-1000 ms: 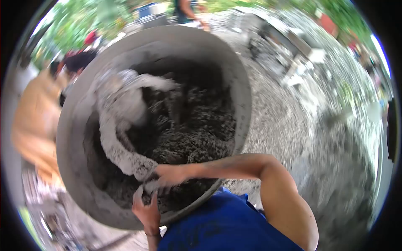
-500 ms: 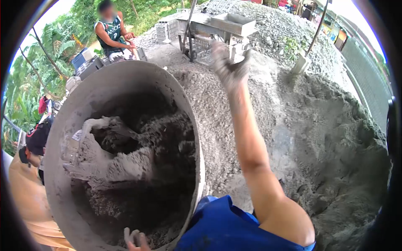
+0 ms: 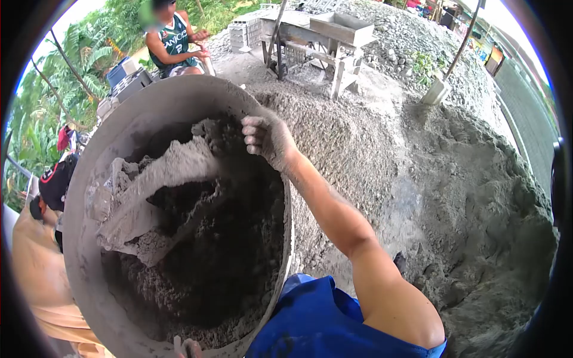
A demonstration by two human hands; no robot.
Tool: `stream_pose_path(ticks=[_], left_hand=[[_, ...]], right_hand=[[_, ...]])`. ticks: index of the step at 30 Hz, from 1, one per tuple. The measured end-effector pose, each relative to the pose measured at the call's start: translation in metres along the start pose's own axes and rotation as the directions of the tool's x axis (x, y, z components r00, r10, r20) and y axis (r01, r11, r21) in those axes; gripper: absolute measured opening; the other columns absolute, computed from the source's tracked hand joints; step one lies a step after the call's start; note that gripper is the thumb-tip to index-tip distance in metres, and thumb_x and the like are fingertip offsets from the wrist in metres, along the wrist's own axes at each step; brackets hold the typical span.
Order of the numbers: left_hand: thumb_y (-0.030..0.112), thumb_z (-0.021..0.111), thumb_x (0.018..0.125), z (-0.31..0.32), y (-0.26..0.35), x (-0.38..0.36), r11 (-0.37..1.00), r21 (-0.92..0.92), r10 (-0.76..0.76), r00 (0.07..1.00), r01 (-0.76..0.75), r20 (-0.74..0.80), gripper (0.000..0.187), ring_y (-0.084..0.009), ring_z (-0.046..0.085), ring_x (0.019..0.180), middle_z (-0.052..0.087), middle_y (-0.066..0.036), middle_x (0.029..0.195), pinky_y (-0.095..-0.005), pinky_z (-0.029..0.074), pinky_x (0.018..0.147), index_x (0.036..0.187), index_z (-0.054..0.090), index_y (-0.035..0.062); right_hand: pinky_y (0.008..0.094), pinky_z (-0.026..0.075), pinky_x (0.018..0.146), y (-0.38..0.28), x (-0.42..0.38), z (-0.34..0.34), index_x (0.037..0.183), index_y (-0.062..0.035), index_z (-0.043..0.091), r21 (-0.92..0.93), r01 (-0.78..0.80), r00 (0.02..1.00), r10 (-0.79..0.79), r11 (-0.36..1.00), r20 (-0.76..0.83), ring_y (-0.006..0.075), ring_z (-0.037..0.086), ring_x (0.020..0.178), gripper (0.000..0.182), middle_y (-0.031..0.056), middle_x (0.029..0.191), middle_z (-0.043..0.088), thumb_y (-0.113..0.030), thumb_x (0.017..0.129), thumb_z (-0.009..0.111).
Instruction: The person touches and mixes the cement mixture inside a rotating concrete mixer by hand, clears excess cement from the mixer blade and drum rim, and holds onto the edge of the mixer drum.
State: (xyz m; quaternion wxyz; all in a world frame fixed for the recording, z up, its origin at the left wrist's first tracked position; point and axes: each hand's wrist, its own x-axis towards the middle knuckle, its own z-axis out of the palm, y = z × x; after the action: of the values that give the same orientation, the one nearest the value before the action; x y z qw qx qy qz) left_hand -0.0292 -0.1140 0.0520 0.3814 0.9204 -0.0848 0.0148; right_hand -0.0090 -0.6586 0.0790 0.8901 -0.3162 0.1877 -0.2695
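A large grey mixer drum (image 3: pixel 89 286) with a wide round mouth fills the left half of the view. Inside, paddles caked with grey mix (image 3: pixel 173 164) stand above dark, crumbly mortar (image 3: pixel 203 280). My right hand (image 3: pixel 267 138), coated in grey dust, grips the drum's far right rim, its fingers curled over the inner side. At the bottom edge of the view, the fingertips of my left hand (image 3: pixel 190 348) hook over the near rim; the rest of that hand is out of view.
A person in a jersey (image 3: pixel 174 45) sits behind the drum; another in a cap (image 3: pixel 57 182) is at the left. A metal stand with a tray (image 3: pixel 340 30) is at the back. Sand (image 3: pixel 471 197) and gravel (image 3: pixel 334 137) lie at the right. A post (image 3: pixel 459 48) rises from a concrete block.
My right hand has come down and left from the air above the gravel onto the drum's rim. The paddles inside have shifted position. My left hand shows less.
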Motion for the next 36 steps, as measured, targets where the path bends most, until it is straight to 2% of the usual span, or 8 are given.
stream_pose_path(ticks=[5, 7, 10, 14, 17, 22, 25, 36], left_hand=[[0.017, 0.072, 0.091, -0.027, -0.063, -0.017, 0.988, 0.126, -0.072, 0.991, 0.087, -0.116, 0.037, -0.0264, 0.066, 0.093, 0.071, -0.019, 0.107, -0.0378, 0.053, 0.088, 0.118, 0.066, -0.0076], [0.01, 0.069, 0.088, -0.041, -0.092, -0.023, 0.876, 0.441, -0.106, 0.969, 0.197, -0.221, 0.037, -0.0288, 0.066, 0.104, 0.068, -0.022, 0.113, -0.0375, 0.051, 0.093, 0.119, 0.063, -0.0087], [0.015, 0.069, 0.09, -0.038, -0.076, -0.034, 0.889, 0.371, -0.165, 0.942, 0.271, -0.292, 0.033, -0.0302, 0.069, 0.097, 0.071, -0.022, 0.108, -0.039, 0.052, 0.089, 0.112, 0.067, -0.0097], [0.018, 0.07, 0.089, -0.025, -0.078, -0.036, 0.905, 0.337, -0.146, 0.934, 0.259, -0.327, 0.031, -0.0314, 0.07, 0.089, 0.072, -0.023, 0.102, -0.0411, 0.052, 0.084, 0.108, 0.069, -0.0068], [0.022, 0.065, 0.093, -0.018, -0.07, -0.032, 0.971, 0.039, -0.205, 0.911, 0.234, -0.357, 0.033, -0.0236, 0.066, 0.089, 0.073, -0.018, 0.099, -0.0388, 0.05, 0.086, 0.108, 0.068, -0.0083], [0.029, 0.065, 0.093, -0.007, -0.077, -0.022, 0.904, -0.155, -0.42, 0.758, 0.399, -0.498, 0.04, -0.0207, 0.064, 0.081, 0.073, -0.02, 0.092, -0.0379, 0.051, 0.078, 0.103, 0.07, -0.0086], [0.028, 0.066, 0.092, 0.001, -0.089, -0.022, 0.933, -0.11, -0.342, 0.749, 0.343, -0.567, 0.038, -0.0234, 0.067, 0.082, 0.073, -0.02, 0.093, -0.0388, 0.052, 0.078, 0.103, 0.071, -0.008], [0.03, 0.07, 0.088, -0.004, -0.091, -0.022, 0.927, -0.008, -0.311, 0.756, 0.375, -0.575, 0.04, -0.031, 0.07, 0.087, 0.073, -0.021, 0.098, -0.0412, 0.052, 0.083, 0.104, 0.072, -0.0059]], right_hand=[[0.0305, 0.053, 0.069, 0.044, 0.002, -0.012, 0.101, -0.0062, 0.071, -0.63, 0.035, 0.999, -0.029, 0.776, 0.019, 0.0135, 0.066, 0.078, 0.032, 0.0042, 0.089, 0.069, -0.037, 0.091, 0.067], [0.0353, 0.054, 0.075, 0.056, -0.002, -0.02, 0.108, -0.0043, 0.071, -0.934, 0.322, 0.942, -0.148, 0.155, 0.3, 0.0215, 0.069, 0.083, 0.037, 0.0104, 0.094, 0.073, -0.037, 0.091, 0.068], [0.0422, 0.054, 0.082, 0.07, 0.005, -0.034, 0.109, -0.0084, 0.072, -0.958, 0.258, 0.965, 0.073, -0.125, 0.25, 0.0307, 0.07, 0.093, 0.036, 0.0157, 0.098, 0.073, -0.038, 0.089, 0.069], [0.0412, 0.052, 0.086, 0.082, 0.021, -0.052, 0.113, -0.0052, 0.07, -0.927, 0.321, 0.919, 0.302, -0.197, 0.254, 0.0321, 0.069, 0.099, 0.036, 0.0178, 0.103, 0.072, -0.032, 0.089, 0.07], [0.0373, 0.051, 0.088, 0.083, 0.016, -0.045, 0.119, -0.0035, 0.067, -0.948, 0.266, 0.918, 0.346, -0.176, 0.194, 0.0259, 0.069, 0.1, 0.044, 0.0153, 0.106, 0.072, -0.036, 0.089, 0.07], [0.0363, 0.051, 0.087, 0.087, 0.022, -0.043, 0.122, -0.0038, 0.066, -0.934, 0.154, 0.893, 0.449, -0.322, -0.007, 0.0229, 0.068, 0.101, 0.047, 0.0148, 0.111, 0.071, -0.038, 0.09, 0.068], [0.0295, 0.05, 0.067, 0.09, 0.023, -0.048, 0.124, -0.0039, 0.064, -0.948, 0.165, 0.875, 0.484, -0.272, 0.014, 0.0116, 0.06, 0.072, 0.043, 0.0063, 0.09, 0.069, -0.035, 0.094, 0.065], [0.0288, 0.048, 0.064, 0.089, 0.027, -0.052, 0.123, -0.0023, 0.064, -0.956, 0.128, 0.87, 0.493, -0.265, -0.02, 0.0115, 0.058, 0.07, 0.044, 0.0048, 0.087, 0.067, -0.036, 0.094, 0.064]])
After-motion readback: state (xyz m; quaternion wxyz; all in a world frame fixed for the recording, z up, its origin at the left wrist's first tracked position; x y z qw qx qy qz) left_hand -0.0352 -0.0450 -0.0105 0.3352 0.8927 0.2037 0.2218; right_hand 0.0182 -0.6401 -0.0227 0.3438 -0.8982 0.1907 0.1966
